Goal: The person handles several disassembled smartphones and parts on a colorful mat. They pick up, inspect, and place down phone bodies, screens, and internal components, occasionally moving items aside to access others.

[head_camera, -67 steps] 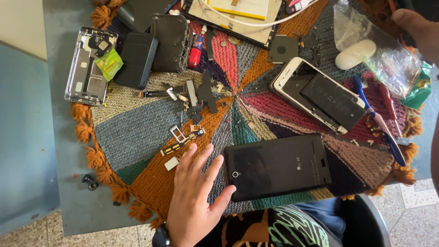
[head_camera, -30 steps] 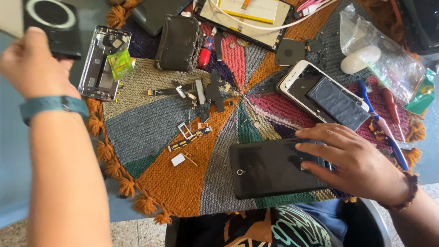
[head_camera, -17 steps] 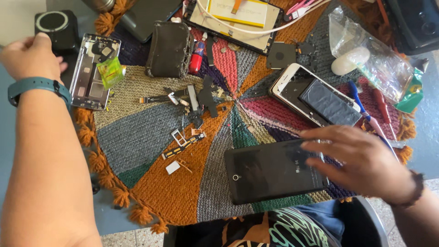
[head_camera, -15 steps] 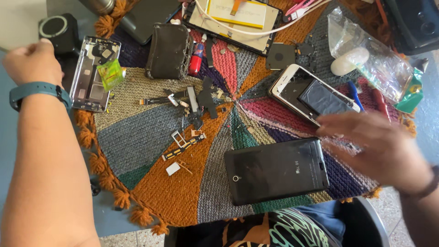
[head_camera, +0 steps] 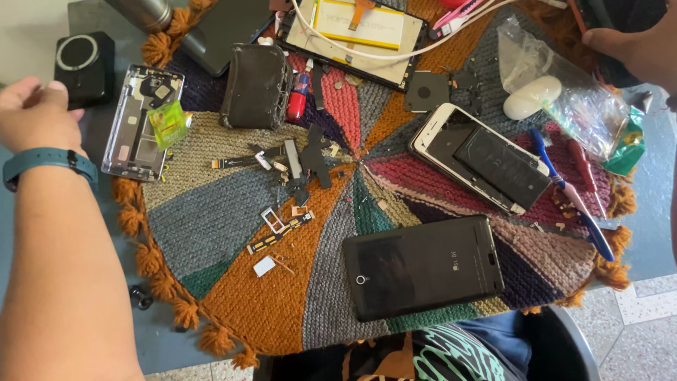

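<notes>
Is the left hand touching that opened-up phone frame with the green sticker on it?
Apart. The head view shows the left hand beside the opened phone frame, with a strip of bare table between them.

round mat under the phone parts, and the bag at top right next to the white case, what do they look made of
The round mat looks like crocheted or knitted yarn: ribbed stitches in coloured wedges, matte, with orange tassels at its edge. The bag looks like thin clear plastic film: it is see-through, crinkled and glossy where light catches it. The white case beside it looks like smooth hard plastic, though the finish is hard to judge.
</notes>
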